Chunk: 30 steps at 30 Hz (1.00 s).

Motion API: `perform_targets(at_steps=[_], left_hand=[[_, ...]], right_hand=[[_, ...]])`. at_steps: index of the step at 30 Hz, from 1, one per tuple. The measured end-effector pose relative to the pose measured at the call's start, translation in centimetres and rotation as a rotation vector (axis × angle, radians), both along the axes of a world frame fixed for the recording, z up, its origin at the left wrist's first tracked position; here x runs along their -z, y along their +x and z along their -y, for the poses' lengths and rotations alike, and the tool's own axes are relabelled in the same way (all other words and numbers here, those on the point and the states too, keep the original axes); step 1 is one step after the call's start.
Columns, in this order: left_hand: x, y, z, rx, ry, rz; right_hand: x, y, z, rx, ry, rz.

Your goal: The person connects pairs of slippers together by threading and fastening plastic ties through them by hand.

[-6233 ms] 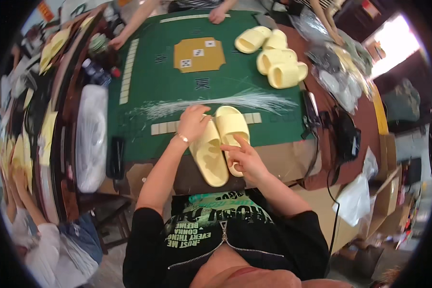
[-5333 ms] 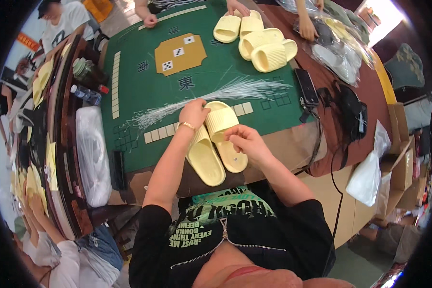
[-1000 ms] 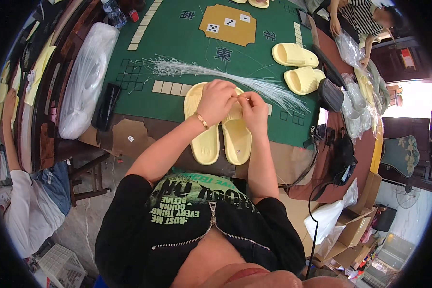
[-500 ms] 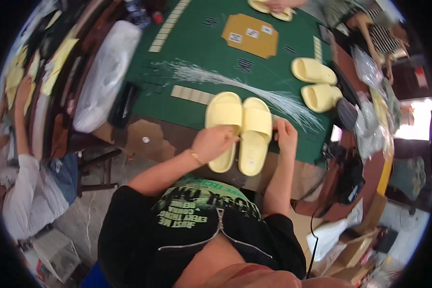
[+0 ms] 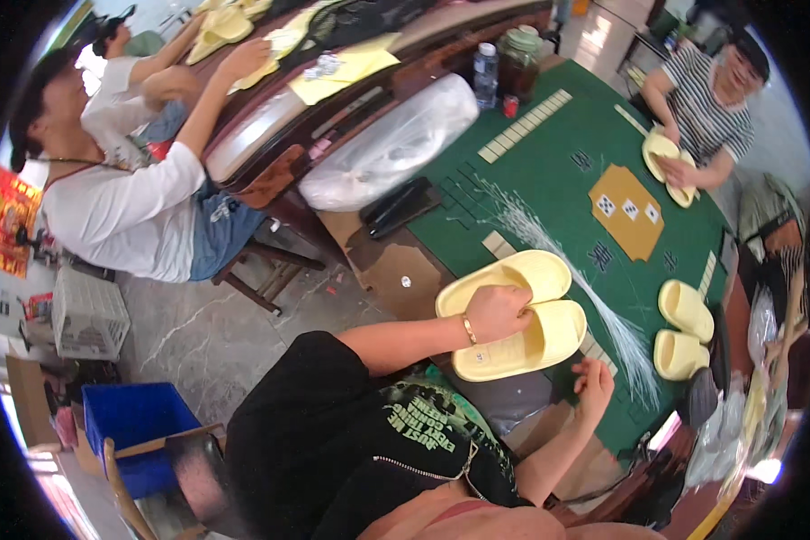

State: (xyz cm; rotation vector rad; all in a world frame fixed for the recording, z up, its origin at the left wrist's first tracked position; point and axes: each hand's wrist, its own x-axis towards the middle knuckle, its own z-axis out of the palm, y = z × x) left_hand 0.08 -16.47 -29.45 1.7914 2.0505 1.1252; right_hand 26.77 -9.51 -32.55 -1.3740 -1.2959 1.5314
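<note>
While half a second back both hands sat at the heel ends, now pair of yellow slippers (image 5: 513,315) lying side by side, touching, at the near edge of the green table (image 5: 549,171). Left hand (image 5: 498,312) curled down over the middle of the pair, pressing them together. Right hand (image 5: 594,385) lifted clear, fingers loosely bent, gripping nothing visible, beside the bundle of clear plastic ties (image 5: 567,270). Pairing seemingly done, fastening probably next. Long axes parallel, running left to right across the view; which ends are toes, cannot tell. Farther right, second yellow pair (image 5: 684,328).

Bright, even daylight with soft shadows; strong fisheye bending and black vignette at the rim.
</note>
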Motion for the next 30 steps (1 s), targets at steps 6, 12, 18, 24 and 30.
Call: perform_targets(at_steps=[6, 12, 18, 24, 30], left_hand=[[-5.9, -10.3, 1.0, -0.176, -0.007, -0.182], [-8.1, -16.1, 1.9, -0.483, -0.272, -0.344], [-5.7, -9.1, 1.2, -0.148, -0.173, -0.174], [1.0, -1.1, 0.9, 0.268, -0.047, 0.029], [4.0, 2.0, 1.1, 0.351, -0.26, 0.099]], right_hand=[[-0.1, 0.9, -0.7, 0.05, 0.031, -0.001], [1.7, 1.9, -1.4, 0.022, 0.059, 0.014], [1.7, 2.6, -0.2, 0.005, 0.08, 0.108], [-1.0, 1.0, -0.5, 0.087, 0.064, 0.153], [-3.6, 5.9, -2.8, 0.473, 0.238, 0.114]])
